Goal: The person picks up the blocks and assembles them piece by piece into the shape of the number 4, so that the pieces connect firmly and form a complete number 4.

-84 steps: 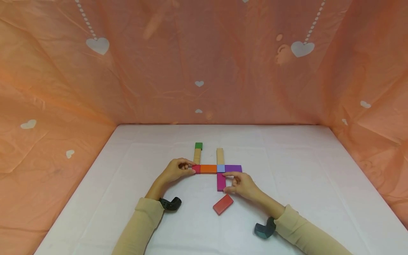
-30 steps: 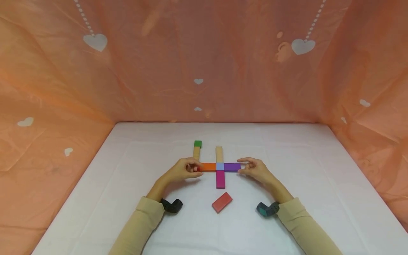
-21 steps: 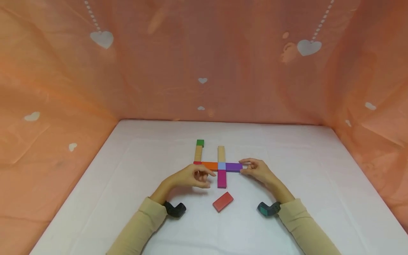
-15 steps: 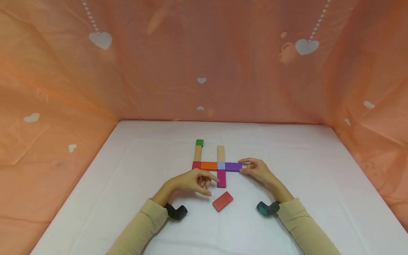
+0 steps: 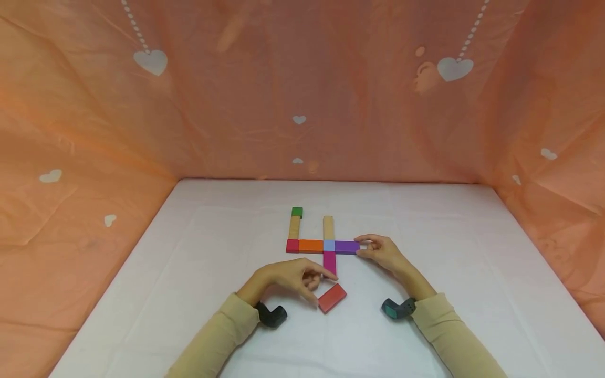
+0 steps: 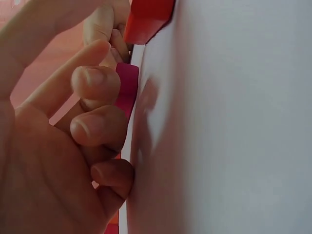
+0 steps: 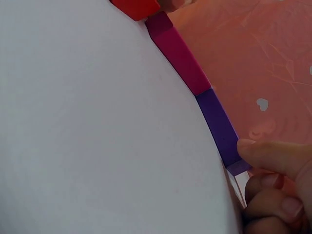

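Note:
My left hand (image 5: 292, 275) hovers by a loose red block (image 5: 333, 298), thumb at its left corner and index finger just beyond its far edge; no firm grip shows. At the right end of a purple block (image 5: 346, 247), my right hand (image 5: 384, 254) pinches with thumb and index finger. That block joins a flat row with a light blue square (image 5: 329, 245), an orange block (image 5: 311, 246) and a red square (image 5: 292, 245). A magenta block (image 5: 329, 261) runs toward me from the blue square, partly behind my left index finger.
Two plain wooden blocks extend away from the row, the left one (image 5: 294, 227) capped by a green block (image 5: 296, 211) and the right one (image 5: 328, 227) bare. Everything lies on a white-covered table (image 5: 439, 220) with an orange heart-patterned curtain (image 5: 359, 105) behind.
My left hand has left the red square and moved right and toward me to the loose red block. My right hand went from the magenta block to the purple block's end and stays there.

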A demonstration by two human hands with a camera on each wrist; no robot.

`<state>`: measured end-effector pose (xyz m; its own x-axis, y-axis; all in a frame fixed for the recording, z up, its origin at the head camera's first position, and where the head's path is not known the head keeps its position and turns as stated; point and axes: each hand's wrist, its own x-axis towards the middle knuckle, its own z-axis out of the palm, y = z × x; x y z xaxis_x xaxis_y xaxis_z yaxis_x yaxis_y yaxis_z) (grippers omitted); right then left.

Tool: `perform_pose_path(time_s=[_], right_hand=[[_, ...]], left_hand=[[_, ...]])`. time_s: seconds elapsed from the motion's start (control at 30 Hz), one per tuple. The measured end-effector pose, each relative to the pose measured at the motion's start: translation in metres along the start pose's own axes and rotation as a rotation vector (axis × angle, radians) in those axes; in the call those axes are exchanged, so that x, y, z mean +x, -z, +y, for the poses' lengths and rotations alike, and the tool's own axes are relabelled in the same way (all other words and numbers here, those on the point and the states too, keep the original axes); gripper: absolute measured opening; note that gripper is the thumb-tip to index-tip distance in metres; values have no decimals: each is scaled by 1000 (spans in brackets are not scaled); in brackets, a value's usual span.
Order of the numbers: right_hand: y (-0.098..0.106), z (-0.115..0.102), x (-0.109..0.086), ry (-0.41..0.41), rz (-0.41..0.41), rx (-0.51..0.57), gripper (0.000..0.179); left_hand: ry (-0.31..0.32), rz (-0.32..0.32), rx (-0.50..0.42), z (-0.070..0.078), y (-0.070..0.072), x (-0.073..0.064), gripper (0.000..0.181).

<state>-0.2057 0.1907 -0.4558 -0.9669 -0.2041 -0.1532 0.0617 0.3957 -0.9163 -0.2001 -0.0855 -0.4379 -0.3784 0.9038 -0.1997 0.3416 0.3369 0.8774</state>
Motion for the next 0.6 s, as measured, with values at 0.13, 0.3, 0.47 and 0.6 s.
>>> perform_pose_path(time_s=[0.13,0.3,0.47,0.6], right_hand=[[-1,1,-1,-1,3,-15,42],[-1,1,-1,-9,8,-30,42],[-1,-1,-1,-21,11,-30,41],[0,-1,-1,-28,8,-33,41]], left_hand=[[23,4,43,1,-2,6,62],[28,-3,102,2,-2,9,64],[31,-3,125,2,-3,9,65],[35,-7,119,3,-3,9,63]])
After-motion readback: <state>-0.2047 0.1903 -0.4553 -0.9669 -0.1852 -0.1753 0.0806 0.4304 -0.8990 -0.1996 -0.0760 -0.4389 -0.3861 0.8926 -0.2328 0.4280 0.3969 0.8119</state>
